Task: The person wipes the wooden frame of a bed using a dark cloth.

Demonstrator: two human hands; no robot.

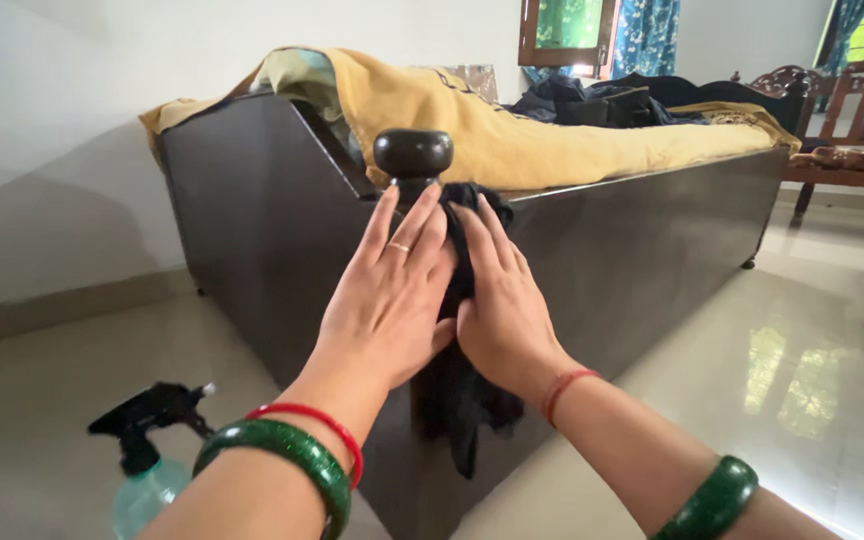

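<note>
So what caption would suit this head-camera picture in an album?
Left hand and right hand press a black cloth against a dark wooden bedpost.

A bedroom in a home. A dark wooden bed (612, 250) with a knobbed corner post (412, 155) carries a yellow sheet (512, 135) and piled clothes (592, 100). Curtained windows (592, 30), a carved wooden bench (842, 120) and a glossy tiled floor (812, 350) complete the domestic setting.

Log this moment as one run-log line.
left hand: flat on bed corner post | right hand: pressing black cloth to post | spray bottle: floor, left
</note>
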